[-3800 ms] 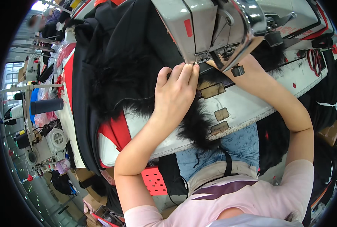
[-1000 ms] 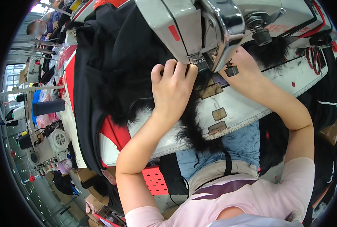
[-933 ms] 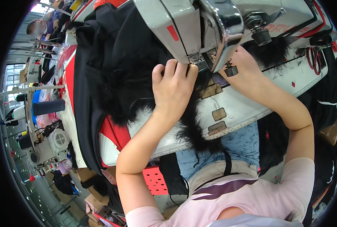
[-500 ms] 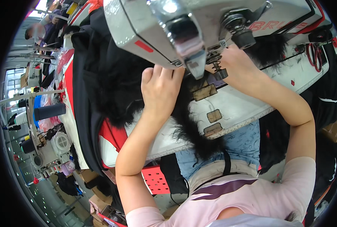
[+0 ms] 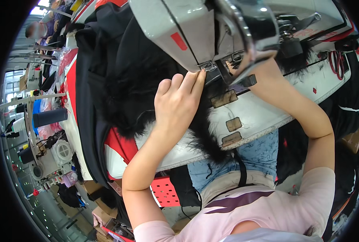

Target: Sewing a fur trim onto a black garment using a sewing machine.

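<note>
Left hand (image 5: 178,105) lies flat, fingers together, pressing black furry fabric (image 5: 135,80) onto the white desk (image 5: 264,117) just under the grey sewing machine (image 5: 195,32). Right hand (image 5: 257,63) reaches beneath the machine head, mostly hidden; its grip cannot be told.

The left hand (image 5: 179,103) lies palm down, its fingers held together and stretched toward the far side, the forearm running back from it to a bent elbow near the body at the lower left. The right forearm rises from the right shoulder and reaches far and leftward, bent at the elbow. The right hand (image 5: 254,64) is mostly hidden at its far end, so whether it grips anything cannot be told.
</note>
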The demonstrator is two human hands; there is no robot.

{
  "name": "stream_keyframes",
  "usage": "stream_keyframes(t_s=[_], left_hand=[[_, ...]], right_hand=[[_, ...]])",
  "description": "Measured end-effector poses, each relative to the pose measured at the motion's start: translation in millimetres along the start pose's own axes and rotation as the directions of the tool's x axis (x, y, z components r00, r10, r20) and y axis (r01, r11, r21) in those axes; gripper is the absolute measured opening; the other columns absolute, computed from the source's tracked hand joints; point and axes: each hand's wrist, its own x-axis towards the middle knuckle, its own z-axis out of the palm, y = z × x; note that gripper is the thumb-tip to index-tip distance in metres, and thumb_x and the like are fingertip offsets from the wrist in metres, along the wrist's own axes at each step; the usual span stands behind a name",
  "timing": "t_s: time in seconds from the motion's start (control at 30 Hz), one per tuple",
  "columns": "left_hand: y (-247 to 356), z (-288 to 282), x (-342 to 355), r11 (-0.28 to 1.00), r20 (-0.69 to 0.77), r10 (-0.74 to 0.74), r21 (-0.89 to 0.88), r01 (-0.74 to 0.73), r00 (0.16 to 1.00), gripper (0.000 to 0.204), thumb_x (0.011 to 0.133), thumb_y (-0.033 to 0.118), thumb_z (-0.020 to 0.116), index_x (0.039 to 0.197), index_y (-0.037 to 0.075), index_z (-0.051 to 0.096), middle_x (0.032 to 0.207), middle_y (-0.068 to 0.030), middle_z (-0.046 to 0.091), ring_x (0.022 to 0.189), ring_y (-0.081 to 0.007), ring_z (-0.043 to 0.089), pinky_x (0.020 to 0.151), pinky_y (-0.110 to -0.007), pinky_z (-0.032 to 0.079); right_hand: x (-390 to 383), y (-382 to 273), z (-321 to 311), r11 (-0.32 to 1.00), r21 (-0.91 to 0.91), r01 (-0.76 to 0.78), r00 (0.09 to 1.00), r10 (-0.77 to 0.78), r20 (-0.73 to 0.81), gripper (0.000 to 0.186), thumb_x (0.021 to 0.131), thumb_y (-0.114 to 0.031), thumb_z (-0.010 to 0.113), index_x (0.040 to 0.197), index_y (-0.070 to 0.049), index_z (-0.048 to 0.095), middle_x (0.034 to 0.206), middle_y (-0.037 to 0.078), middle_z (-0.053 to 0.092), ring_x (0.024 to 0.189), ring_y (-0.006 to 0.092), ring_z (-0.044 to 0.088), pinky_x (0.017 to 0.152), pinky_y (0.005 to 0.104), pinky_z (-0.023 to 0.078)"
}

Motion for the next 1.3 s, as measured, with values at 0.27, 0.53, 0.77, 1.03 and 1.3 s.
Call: stream_keyframes(t_s=[0.27,0.53,0.77,1.03,1.3], left_hand=[[-1,-1,1,0.991,-0.038,-0.086,-0.106,0.081,0.996,0.025,0.078,0.007,0.065,0.103,0.010,0.065,0.093,0.0015,0.059,0.080,-0.0158,0.057,0.077,-0.030,0.040],[-1,-1,-3,0.975,-0.010,-0.221,-0.017,0.221,0.975,0.032,0.071,-0.002,0.063,0.100,0.011,0.063,0.096,-0.0004,0.059,0.093,-0.0177,0.056,0.088,-0.038,0.035],[-13,-10,-2,0.981,0.078,-0.133,-0.131,0.142,0.988,0.032,0.078,0.002,0.061,0.105,0.016,0.068,0.092,0.0020,0.059,0.091,-0.0172,0.055,0.090,-0.038,0.033],[-5,-9,-1,0.997,0.054,-0.078,-0.007,0.079,0.995,0.033,0.079,0.010,0.064,0.111,0.016,0.068,0.095,0.0037,0.056,0.097,-0.0127,0.054,0.091,-0.035,0.031],[-3,-4,-4,0.998,0.015,-0.022,-0.056,0.023,1.000,0.035,0.077,0.010,0.066,0.111,0.006,0.068,0.098,0.0000,0.059,0.080,-0.0142,0.056,0.069,-0.028,0.043]], right_hand=[[2,-2,2,0.998,0.055,-0.037,0.998,0.039,-0.054,0.010,0.069,-0.014,0.065,0.078,-0.010,0.066,0.084,-0.002,0.051,0.090,0.0131,0.053,0.070,0.0285,0.041],[2,1,7,0.989,0.140,-0.049,0.999,0.050,-0.005,0.017,0.076,-0.015,0.064,0.090,-0.008,0.069,0.090,-0.003,0.056,0.094,0.0117,0.054,0.076,0.0281,0.042],[4,-2,2,0.909,0.287,-0.303,0.923,0.204,0.327,0.023,0.074,-0.007,0.066,0.097,-0.009,0.069,0.106,0.009,0.066,0.107,0.0311,0.057,0.092,0.0393,0.047],[2,-3,8,0.998,0.069,-0.015,1.000,0.014,0.014,0.004,0.069,-0.015,0.065,0.068,-0.011,0.066,0.087,-0.004,0.054,0.095,0.0116,0.052,0.074,0.0282,0.041],[3,-11,4,0.999,-0.047,-0.010,0.999,0.012,0.031,0.002,0.066,-0.018,0.067,0.065,-0.016,0.068,0.087,-0.004,0.056,0.094,0.0143,0.052,0.073,0.0284,0.041]])
